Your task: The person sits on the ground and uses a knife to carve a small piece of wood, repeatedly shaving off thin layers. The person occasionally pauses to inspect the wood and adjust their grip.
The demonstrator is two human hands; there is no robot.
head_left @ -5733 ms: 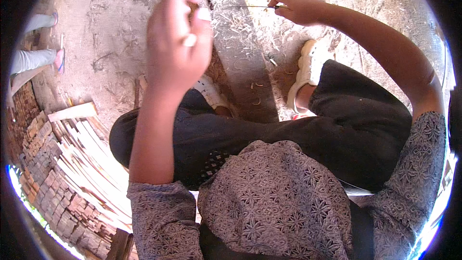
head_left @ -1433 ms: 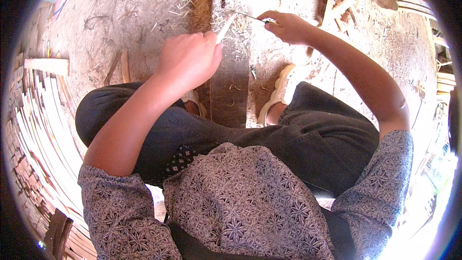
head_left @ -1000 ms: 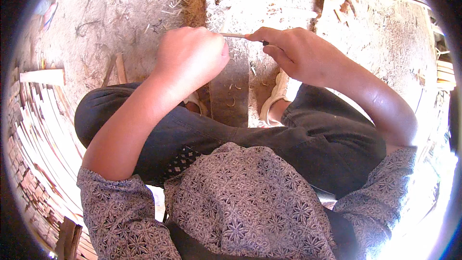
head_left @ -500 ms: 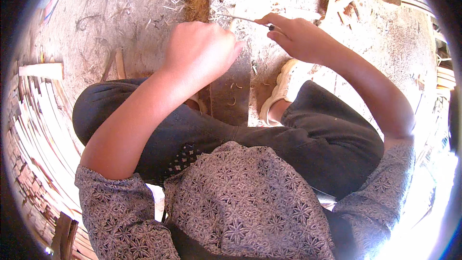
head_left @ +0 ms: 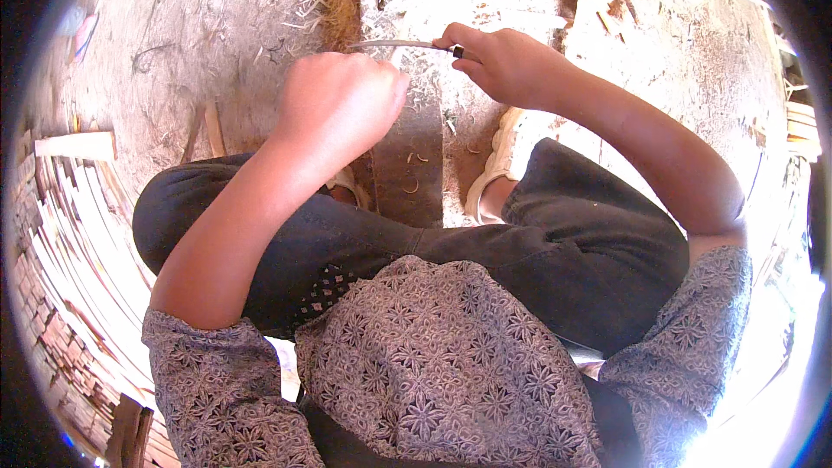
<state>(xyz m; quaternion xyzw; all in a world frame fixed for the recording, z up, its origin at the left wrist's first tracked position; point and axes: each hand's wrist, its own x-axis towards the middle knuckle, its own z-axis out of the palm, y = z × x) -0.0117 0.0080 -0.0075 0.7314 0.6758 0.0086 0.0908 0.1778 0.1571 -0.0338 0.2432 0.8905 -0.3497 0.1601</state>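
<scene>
The right hand is closed around the dark handle of a thin, slightly curved blade, which runs from that grip leftward to the left hand. The left hand is a closed fist just over the near end of the blade, and whatever it pinches is hidden under the knuckles (a thin strip seems likely, but I cannot tell). Below both grips stands a dark wooden block between the knees, with curled shavings on its face and more litter on the dirt floor beyond. Bundled pale splints lie well off to the left-hand side. The step in hand looks like shaving or splitting a fine piece. The next move likely calls for a steady, shallow pull of the blade, with the fist firm and its fingers clear of the edge.
</scene>
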